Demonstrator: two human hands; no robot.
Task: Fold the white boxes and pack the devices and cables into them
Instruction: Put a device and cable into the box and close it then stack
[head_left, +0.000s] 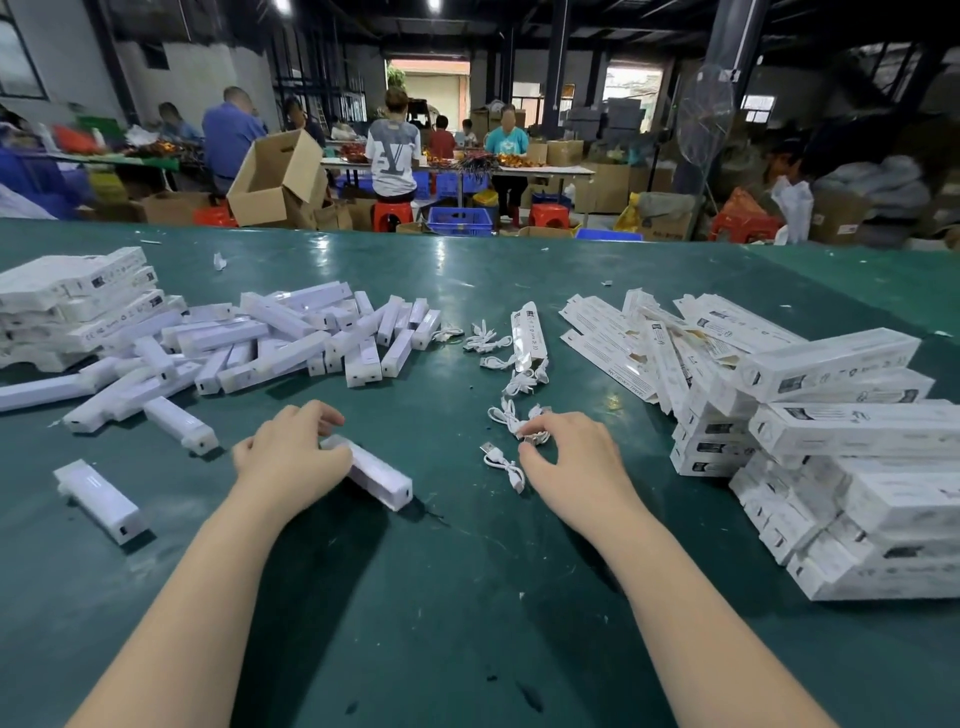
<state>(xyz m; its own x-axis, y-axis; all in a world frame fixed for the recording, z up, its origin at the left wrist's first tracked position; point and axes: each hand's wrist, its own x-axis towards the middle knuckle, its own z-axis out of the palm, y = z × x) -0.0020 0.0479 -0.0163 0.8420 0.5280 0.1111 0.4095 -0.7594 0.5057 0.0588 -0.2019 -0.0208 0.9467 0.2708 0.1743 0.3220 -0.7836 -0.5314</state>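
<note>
Packing looks well under way but far from finished. Packed white boxes (852, 467) lie stacked at the right edge of the green desk (467, 597), and more sit in a pile at the far left (72, 306), so a good many units seem done. Much remains, by my reading: a large heap of loose white devices (270, 338) sprawls across the left half, a few strays lie nearer, including one at the near left (101, 501), and flat unfolded boxes (623, 338) fan out right of centre. Coiled white cables (511, 384) trail down the middle, beside one upright-looking flat box (527, 335).

Left hand (293, 452) lies over the far end of a single device (371, 473), fingers curled round it in a grip, the near end of the device resting on the desk and pointing right and toward the person. Right hand (569, 449) has its fingers bent down, the tips pinching a coiled cable (535, 434) just beyond them; another cable (501, 462) with its plug showing lies just left of this hand, apart from it. No box is in either hand, so I judge this round is at the gathering stage, with folding and filling yet to come.
</note>
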